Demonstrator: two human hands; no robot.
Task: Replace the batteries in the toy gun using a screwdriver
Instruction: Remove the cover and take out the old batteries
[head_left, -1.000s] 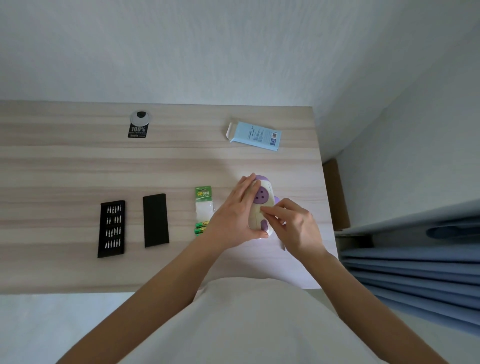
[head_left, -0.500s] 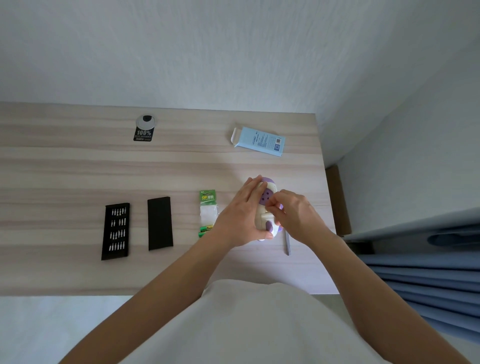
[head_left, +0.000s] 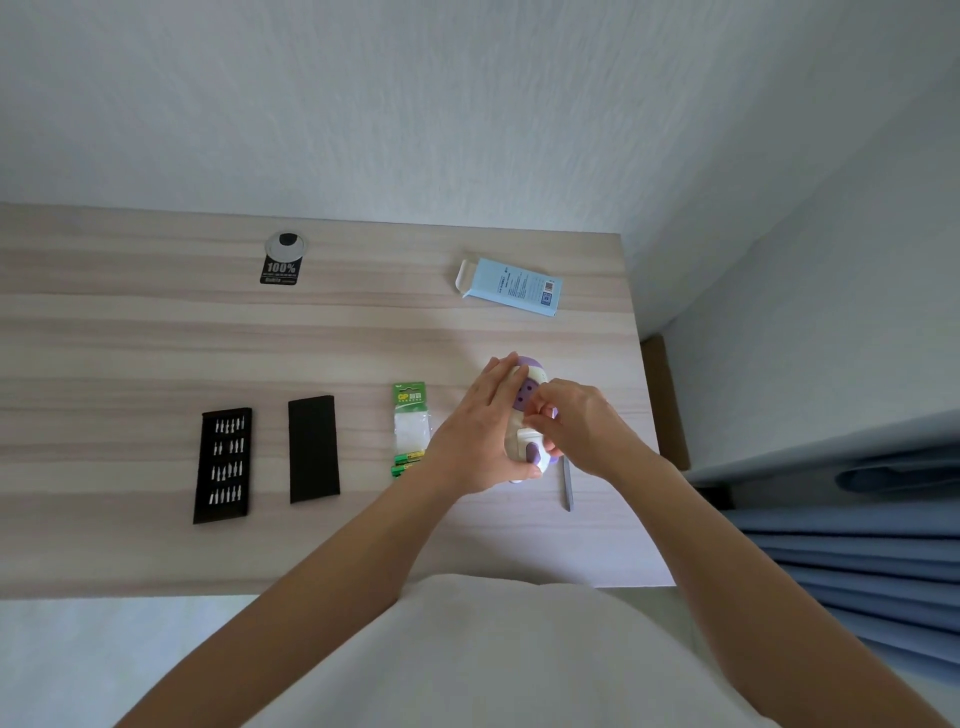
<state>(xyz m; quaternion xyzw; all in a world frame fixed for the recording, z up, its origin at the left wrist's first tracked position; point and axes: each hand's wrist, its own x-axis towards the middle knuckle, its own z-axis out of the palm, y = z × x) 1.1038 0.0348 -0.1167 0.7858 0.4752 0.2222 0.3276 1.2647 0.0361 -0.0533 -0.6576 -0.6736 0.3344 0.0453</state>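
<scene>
A white and purple toy gun (head_left: 529, 400) is held just above the wooden table (head_left: 156, 343). My left hand (head_left: 478, 436) wraps around its left side and grips it. From the right, my right hand (head_left: 576, 426) pinches at the middle of the toy's body with its fingertips; what it pinches is hidden. A thin grey screwdriver (head_left: 567, 486) lies on the table just below my right hand, untouched. A green battery pack (head_left: 410, 421) with green batteries at its lower end lies left of the toy.
A black tray of screwdriver bits (head_left: 223, 465) and its black lid (head_left: 313, 448) lie at the left. A light blue box (head_left: 511, 287) sits at the back right. A cable grommet with a black sticker (head_left: 283, 257) is at the back. The table's right edge is close to my right hand.
My right hand has moved up along the toy from its lower end to its middle. The screwdriver now shows on the table below that hand.
</scene>
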